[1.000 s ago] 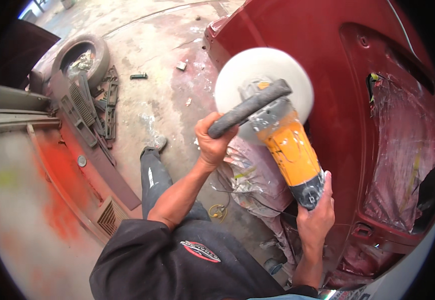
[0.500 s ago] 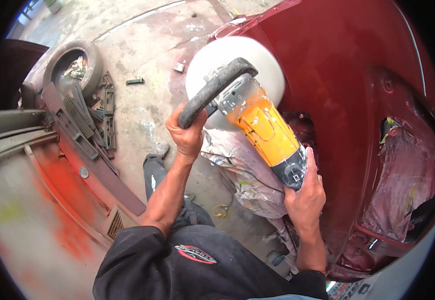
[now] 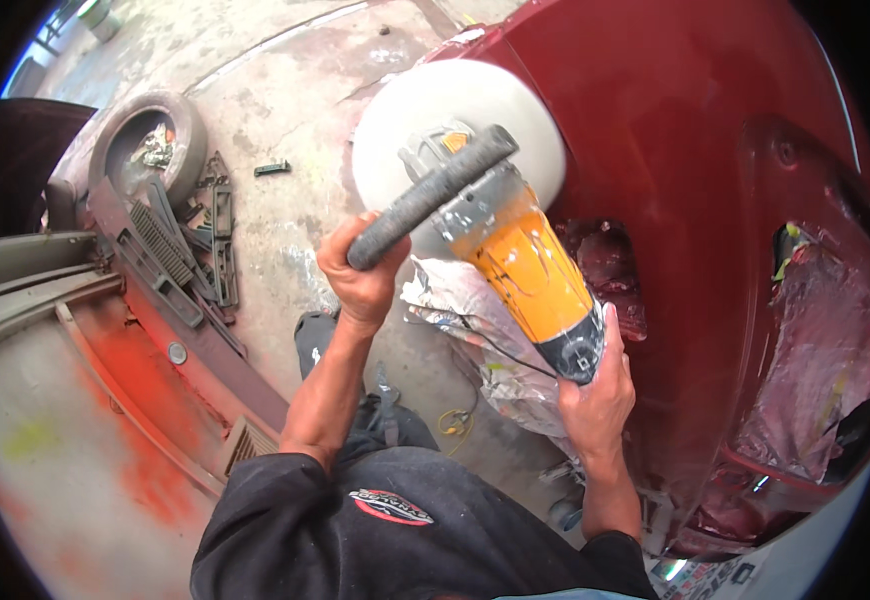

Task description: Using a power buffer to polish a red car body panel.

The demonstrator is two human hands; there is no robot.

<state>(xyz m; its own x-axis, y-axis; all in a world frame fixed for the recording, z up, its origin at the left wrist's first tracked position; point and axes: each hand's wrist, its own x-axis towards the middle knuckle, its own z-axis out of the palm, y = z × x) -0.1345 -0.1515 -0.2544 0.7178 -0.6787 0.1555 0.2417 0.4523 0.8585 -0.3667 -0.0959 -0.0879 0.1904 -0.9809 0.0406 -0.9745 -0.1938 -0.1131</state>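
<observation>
left hand (image 3: 360, 275) closed round bar handle (image 3: 435, 198) | right hand (image 3: 597, 395) wrapped on black rear end (image 3: 575, 350) of orange polisher (image 3: 530, 265) | white pad (image 3: 380, 140) beside red car body (image 3: 675, 100), contact unclear | tire (image 3: 192, 150) holds crumpled scraps (image 3: 157, 150) | bucket (image 3: 98, 20): contents can't tell

– What hides the middle of the pad (image 3: 520, 100)?
– The polisher (image 3: 540, 280), which also covers part of the right hand (image 3: 597, 390).
– And the car (image 3: 675, 130)?
– Cut off by the upper edge. The litter (image 3: 156, 148) inside the tire (image 3: 193, 150) is too small to tell.
</observation>
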